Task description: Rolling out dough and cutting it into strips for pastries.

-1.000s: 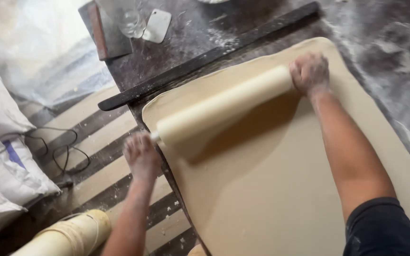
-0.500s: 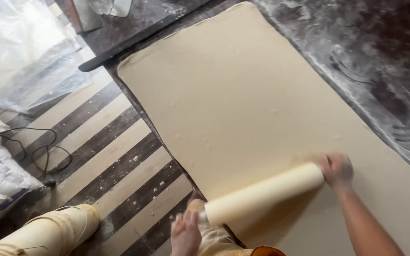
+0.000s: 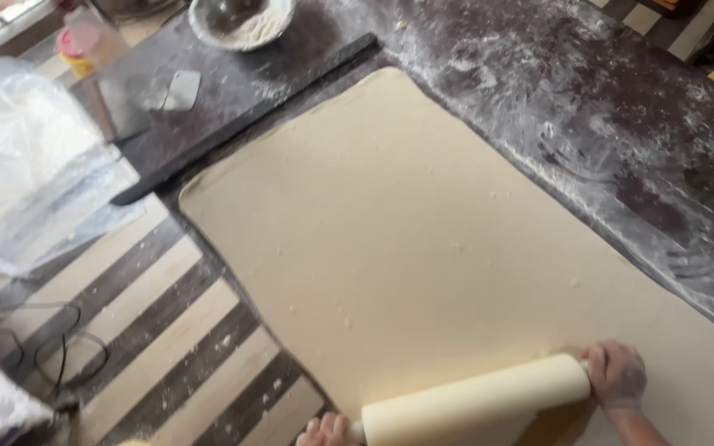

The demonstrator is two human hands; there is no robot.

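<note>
The person grips a pale rolling pin [image 3: 474, 399] by its two ends, the right hand [image 3: 616, 376] closed around the right handle and the left hand [image 3: 328, 431] curled on the left handle at the bottom edge of the view, only its fingers showing. The hands sit well apart, one at each end, probably so the weight bears evenly across the pin's length. The pin lies slightly slanted across the near end of a large dough sheet [image 3: 406, 239], touching it.

The sheet covers most of the dark surface [image 3: 588, 124], reaching from the near edge toward the far left corner, where a long dark bar [image 3: 241, 124] lies just beside its far edge. The dough is smooth, cream-coloured and thin, roughly rectangular with a wavy left edge that follows the surface's left edge, and a few small crumbs dot it. Flour dusts the bare surface along the right. A bowl [image 3: 241, 21] with flour stands at the far edge.
</note>
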